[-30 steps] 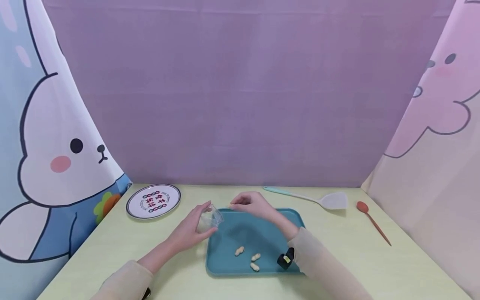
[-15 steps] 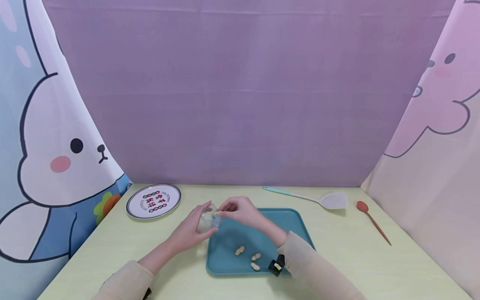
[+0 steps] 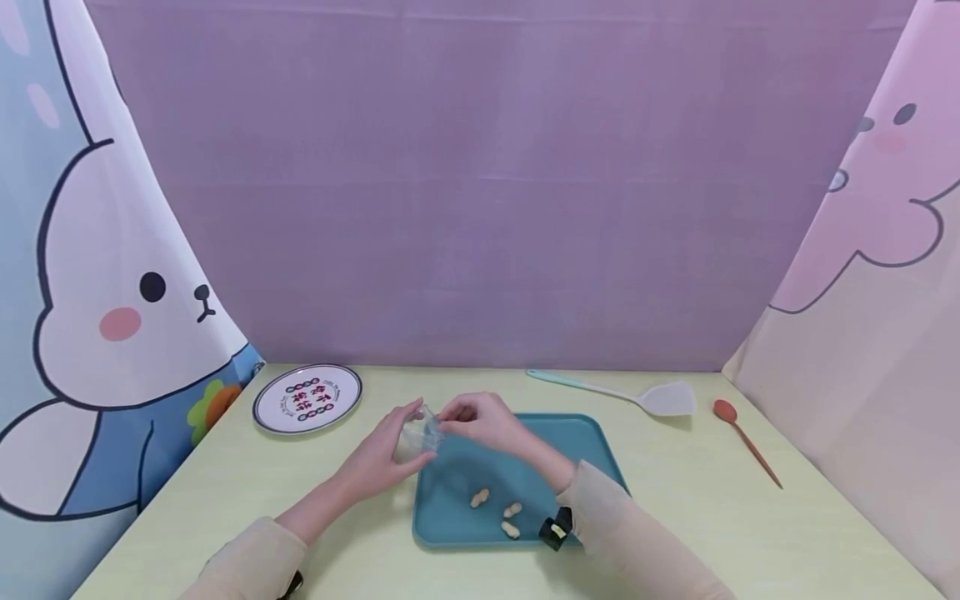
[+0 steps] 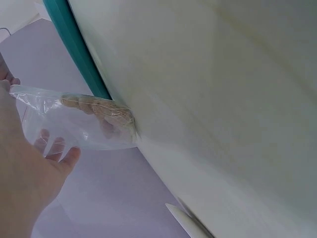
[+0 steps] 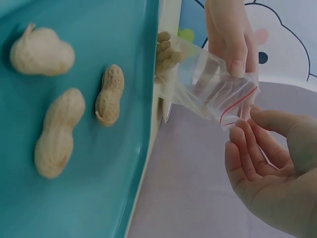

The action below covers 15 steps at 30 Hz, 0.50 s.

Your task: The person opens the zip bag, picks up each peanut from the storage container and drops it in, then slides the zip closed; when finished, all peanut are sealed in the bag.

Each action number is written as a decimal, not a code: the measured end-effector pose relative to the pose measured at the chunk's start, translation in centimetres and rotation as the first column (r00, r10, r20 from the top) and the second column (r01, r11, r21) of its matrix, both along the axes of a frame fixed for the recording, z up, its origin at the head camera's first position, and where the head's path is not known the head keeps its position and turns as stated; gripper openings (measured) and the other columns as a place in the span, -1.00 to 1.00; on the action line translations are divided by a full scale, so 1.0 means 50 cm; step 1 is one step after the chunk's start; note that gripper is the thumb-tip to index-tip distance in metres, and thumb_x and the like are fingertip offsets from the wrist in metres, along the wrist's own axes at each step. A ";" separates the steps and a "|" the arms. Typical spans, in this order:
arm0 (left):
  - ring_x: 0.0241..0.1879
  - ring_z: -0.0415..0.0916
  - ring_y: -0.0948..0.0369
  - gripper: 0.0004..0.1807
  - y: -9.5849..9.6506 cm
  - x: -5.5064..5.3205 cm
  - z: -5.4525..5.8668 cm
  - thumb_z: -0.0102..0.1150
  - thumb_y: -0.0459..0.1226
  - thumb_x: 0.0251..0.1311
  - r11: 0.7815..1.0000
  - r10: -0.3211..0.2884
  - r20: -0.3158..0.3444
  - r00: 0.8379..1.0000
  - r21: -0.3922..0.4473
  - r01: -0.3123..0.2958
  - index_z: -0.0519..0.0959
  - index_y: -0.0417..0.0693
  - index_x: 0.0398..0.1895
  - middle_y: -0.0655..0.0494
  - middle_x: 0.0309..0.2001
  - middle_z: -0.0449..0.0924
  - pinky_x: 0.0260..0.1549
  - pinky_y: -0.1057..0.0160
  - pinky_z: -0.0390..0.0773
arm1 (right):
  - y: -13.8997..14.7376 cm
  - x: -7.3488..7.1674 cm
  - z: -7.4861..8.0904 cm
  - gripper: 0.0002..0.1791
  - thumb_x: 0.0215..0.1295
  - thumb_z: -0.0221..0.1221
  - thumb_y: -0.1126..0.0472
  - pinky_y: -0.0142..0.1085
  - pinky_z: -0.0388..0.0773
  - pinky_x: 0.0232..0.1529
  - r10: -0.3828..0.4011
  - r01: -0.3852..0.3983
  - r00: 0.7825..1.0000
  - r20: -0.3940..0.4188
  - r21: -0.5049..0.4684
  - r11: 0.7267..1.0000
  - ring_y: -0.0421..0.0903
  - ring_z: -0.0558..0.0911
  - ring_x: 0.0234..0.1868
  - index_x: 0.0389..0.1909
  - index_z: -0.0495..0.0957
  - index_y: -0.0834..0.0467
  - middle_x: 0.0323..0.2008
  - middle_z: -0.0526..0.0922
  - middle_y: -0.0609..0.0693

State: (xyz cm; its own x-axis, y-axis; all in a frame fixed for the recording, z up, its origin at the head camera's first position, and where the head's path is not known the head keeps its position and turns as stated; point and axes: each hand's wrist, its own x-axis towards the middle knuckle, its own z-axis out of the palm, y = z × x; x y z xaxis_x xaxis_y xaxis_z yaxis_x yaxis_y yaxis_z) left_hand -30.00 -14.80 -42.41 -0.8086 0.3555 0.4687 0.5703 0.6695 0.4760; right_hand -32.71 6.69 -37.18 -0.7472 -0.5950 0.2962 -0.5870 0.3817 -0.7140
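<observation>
My left hand (image 3: 381,462) holds a clear zip-lock bag (image 3: 417,437) by its sides, thumb on one side and fingers on the other. Several unshelled peanuts lie in its bottom, plain in the left wrist view as a brown cluster (image 4: 106,113). A red strip runs along the bag's mouth (image 5: 237,105). At that mouth, my right hand (image 3: 487,423) pinches the edge between thumb and fingertips; the exact contact is partly hidden. Below, three loose peanuts lie on the teal tray, one of them a two-lobed peanut (image 5: 110,95).
The teal tray (image 3: 465,533) rests on the pale table (image 3: 360,558). A white printed plate (image 3: 270,408) is at the back left. A spatula (image 3: 667,400) with a pale blue handle and a red-brown spoon (image 3: 750,446) lie to the right. A purple backdrop (image 3: 480,183) stands behind.
My right hand has moved left from over the tray's far edge to the bag's mouth. The peanut at its fingertips earlier no longer shows there. The left hand has stayed nearly still.
</observation>
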 end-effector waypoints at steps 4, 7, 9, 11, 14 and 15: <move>0.16 0.41 0.11 -0.12 0.001 0.000 -0.001 0.29 0.00 0.08 1.000 -0.003 0.019 1.000 0.004 0.003 0.11 -0.07 0.41 0.05 0.15 0.43 0.12 0.04 0.45 | 0.016 0.004 0.001 -0.82 0.24 0.21 0.17 -0.40 0.56 -0.36 -0.010 0.010 1.000 -0.007 0.004 1.000 0.00 0.63 -0.33 -0.18 0.64 0.14 -0.34 0.68 -0.03; 0.15 0.42 0.09 -0.12 0.001 0.001 -0.001 0.29 0.00 0.08 1.000 -0.002 0.024 1.000 0.006 0.002 0.12 -0.08 0.41 0.04 0.15 0.44 0.13 0.03 0.44 | 0.034 0.008 -0.001 -0.83 0.23 0.22 0.15 -0.39 0.56 -0.36 -0.029 0.029 1.000 -0.012 0.007 1.000 -0.11 0.62 -0.36 -0.20 0.65 0.11 -0.35 0.68 -0.06; 0.15 0.42 0.08 -0.11 0.001 0.002 -0.001 0.29 0.01 0.07 1.000 0.000 0.025 1.000 0.002 0.000 0.12 -0.09 0.40 0.03 0.15 0.44 0.13 0.02 0.44 | 0.048 0.012 -0.004 -0.84 0.22 0.23 0.14 -0.38 0.56 -0.36 -0.039 0.039 0.999 -0.005 0.002 0.999 -0.14 0.62 -0.36 -0.22 0.65 0.09 -0.35 0.68 -0.07; 0.15 0.42 0.08 -0.11 0.001 0.001 0.000 0.30 0.00 0.06 1.000 0.003 0.025 1.000 0.000 -0.003 0.12 -0.08 0.40 0.03 0.15 0.44 0.14 0.02 0.43 | 0.063 0.017 -0.008 -0.84 0.23 0.23 0.13 -0.38 0.56 -0.36 -0.043 0.043 0.999 0.007 -0.004 0.999 -0.11 0.62 -0.36 -0.23 0.65 0.08 -0.34 0.68 -0.06; 0.16 0.42 0.07 -0.11 0.001 0.000 0.001 0.31 -0.02 0.06 1.000 0.001 0.020 1.000 0.000 -0.001 0.12 -0.08 0.40 0.03 0.15 0.44 0.15 0.01 0.42 | 0.087 0.027 -0.014 -0.86 0.23 0.22 0.14 -0.39 0.56 -0.35 -0.057 0.057 0.998 0.026 0.000 0.998 -0.03 0.62 -0.32 -0.23 0.64 0.07 -0.33 0.68 -0.03; 0.16 0.41 0.07 -0.11 0.001 -0.001 0.001 0.31 -0.02 0.06 1.000 0.000 0.016 1.000 0.000 0.000 0.12 -0.09 0.40 0.03 0.15 0.44 0.15 0.01 0.42 | 0.095 0.031 -0.016 -0.86 0.23 0.22 0.16 -0.40 0.55 -0.35 -0.065 0.065 0.997 0.030 0.005 0.998 -0.02 0.62 -0.32 -0.23 0.64 0.07 -0.33 0.67 -0.03</move>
